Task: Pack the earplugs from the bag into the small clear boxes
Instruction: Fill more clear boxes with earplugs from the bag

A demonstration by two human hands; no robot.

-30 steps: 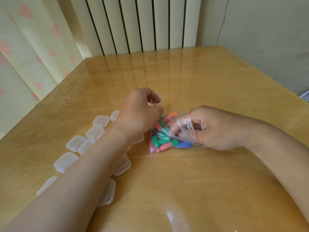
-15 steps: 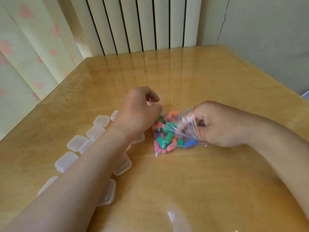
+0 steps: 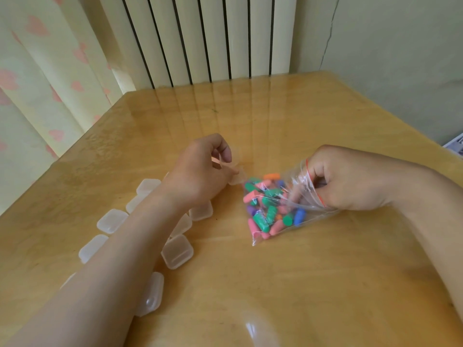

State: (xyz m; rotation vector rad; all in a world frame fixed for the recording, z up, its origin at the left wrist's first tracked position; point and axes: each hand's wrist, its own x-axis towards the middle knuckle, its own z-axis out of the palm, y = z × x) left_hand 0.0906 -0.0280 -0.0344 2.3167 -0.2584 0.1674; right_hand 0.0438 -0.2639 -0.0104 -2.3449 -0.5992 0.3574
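the right hand [image 3: 348, 179] is curled inside the mouth of the bag [image 3: 295, 179], fingers among the earplugs [image 3: 263, 216]; i cannot tell if it grips one. just left, the left hand [image 3: 200, 171] pinches a small clear box [image 3: 236, 177], spare boxes [image 3: 178, 251] behind it on the surface [image 3: 300, 284].

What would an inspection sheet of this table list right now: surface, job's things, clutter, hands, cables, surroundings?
Surface: glossy wooden table, some glare.
Job's things: clear bag of coloured earplugs on the table; small clear boxes scattered at the left, some hidden by the left forearm.
Clutter: nothing seen.
Hands: left hand holds one box; right hand has its fingers inside the bag, their grip unclear.
Cables: nothing seen.
Surroundings: white slatted panel behind, curtain with pink hearts at the left, cracked wall at the right.
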